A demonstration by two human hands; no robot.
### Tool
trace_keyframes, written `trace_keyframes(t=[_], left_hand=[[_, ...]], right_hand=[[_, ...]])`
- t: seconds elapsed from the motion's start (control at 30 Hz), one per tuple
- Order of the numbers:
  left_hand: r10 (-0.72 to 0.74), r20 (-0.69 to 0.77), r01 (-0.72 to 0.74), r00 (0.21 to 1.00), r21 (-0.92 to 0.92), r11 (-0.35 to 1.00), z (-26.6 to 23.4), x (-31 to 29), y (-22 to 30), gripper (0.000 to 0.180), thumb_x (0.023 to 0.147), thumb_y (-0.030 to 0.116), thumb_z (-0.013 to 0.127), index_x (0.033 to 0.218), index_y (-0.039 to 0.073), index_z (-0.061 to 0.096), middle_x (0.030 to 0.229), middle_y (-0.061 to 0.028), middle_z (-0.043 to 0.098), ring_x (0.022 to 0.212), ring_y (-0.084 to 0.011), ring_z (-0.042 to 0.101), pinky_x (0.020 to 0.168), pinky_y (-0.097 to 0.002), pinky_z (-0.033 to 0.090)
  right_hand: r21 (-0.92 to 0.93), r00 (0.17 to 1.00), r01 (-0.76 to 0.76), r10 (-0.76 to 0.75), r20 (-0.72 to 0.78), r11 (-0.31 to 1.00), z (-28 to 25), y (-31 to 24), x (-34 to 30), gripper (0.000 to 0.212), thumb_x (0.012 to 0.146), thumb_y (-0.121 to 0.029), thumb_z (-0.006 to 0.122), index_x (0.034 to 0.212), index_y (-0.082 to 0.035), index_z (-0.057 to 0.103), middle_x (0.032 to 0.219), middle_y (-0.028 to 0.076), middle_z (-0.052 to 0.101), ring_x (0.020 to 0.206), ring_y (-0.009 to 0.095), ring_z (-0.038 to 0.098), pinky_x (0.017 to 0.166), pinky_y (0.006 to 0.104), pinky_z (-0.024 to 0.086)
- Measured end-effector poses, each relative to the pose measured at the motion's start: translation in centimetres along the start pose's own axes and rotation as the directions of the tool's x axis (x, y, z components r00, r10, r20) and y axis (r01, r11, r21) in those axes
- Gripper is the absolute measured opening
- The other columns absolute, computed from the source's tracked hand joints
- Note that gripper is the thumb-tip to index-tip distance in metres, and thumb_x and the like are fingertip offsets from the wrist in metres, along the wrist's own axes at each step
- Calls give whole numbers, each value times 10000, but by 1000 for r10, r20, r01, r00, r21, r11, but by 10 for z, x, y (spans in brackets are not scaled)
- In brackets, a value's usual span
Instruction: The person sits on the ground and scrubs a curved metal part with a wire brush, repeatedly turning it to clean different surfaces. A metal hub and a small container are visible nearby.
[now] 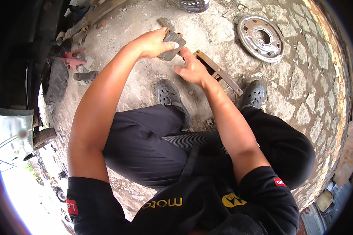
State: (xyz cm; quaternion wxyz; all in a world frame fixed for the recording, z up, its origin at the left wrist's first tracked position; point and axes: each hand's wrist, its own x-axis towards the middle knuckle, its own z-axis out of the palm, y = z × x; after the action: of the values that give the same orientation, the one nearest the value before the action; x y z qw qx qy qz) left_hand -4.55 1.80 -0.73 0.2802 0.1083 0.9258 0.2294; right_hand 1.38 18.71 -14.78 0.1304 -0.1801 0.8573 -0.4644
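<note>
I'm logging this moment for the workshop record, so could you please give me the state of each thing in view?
left hand: closed around the grey block
grey block: held above the ground, tilted
right hand: open, fingers spread, resting on the rusty metal bar
rusty metal bar: lying flat on the ground
wheel disc: lying flat on the stone paving

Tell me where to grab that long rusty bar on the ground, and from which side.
Probably grip the rusty metal bar at its bare lower stretch near the right shoe, coming from above. It lies flat on the stone floor, and the right hand covers its upper end.
</note>
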Motion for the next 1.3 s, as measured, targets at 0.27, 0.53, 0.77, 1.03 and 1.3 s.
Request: trace_keyframes(t=[0.27,0.53,0.77,1.03,1.3], left_hand=[[40,-41,-40,998,8,999,3,3,-1,519,939,382,691,1269,5,555,1171,-208,686,1100,-305,666,940,-397,514],[2,-28,-1,1000,42,999,3,4,7,476,972,310,673,1318,15,534,1162,-134,686,1050,-177,642,901,-345,520],[-31,12,31,999,11,999,2,2,7,530,962,362,677,1323,1,533,1176,-159,685,1073,-208,647,941,-359,506],[-18,-27,20,999,95,995,2,0,5,545,962,373,674,1322,-10,527,1196,-172,679,1094,-226,649,943,-367,508],[-1,-54,8,999,125,992,1,2,16,498,972,314,670,1330,-2,526,1186,-164,684,1075,-215,657,927,-358,516]], right_hand=[[50,994,-107,108,-27,993,-6,18,-10,832,823,-180,664,1521,53,277,1536,272,373,1442,372,369,1191,385,308],[21,987,-149,150,-54,989,1,20,-8,855,808,-157,647,1543,25,251,1518,266,406,1423,364,406,1166,386,354],[66,986,-7,18,-166,998,6,-14,-15,789,813,-153,622,1503,65,308,1493,280,434,1411,365,422,1166,383,350],[188,994,-94,102,-34,978,-13,6,-19,809,836,-194,619,1535,39,286,1511,270,432,1399,358,449,1172,379,340],[88,984,-175,177,-25,981,3,35,-12,870,821,-137,635,1557,45,206,1535,260,380,1453,344,362,1194,383,311]])
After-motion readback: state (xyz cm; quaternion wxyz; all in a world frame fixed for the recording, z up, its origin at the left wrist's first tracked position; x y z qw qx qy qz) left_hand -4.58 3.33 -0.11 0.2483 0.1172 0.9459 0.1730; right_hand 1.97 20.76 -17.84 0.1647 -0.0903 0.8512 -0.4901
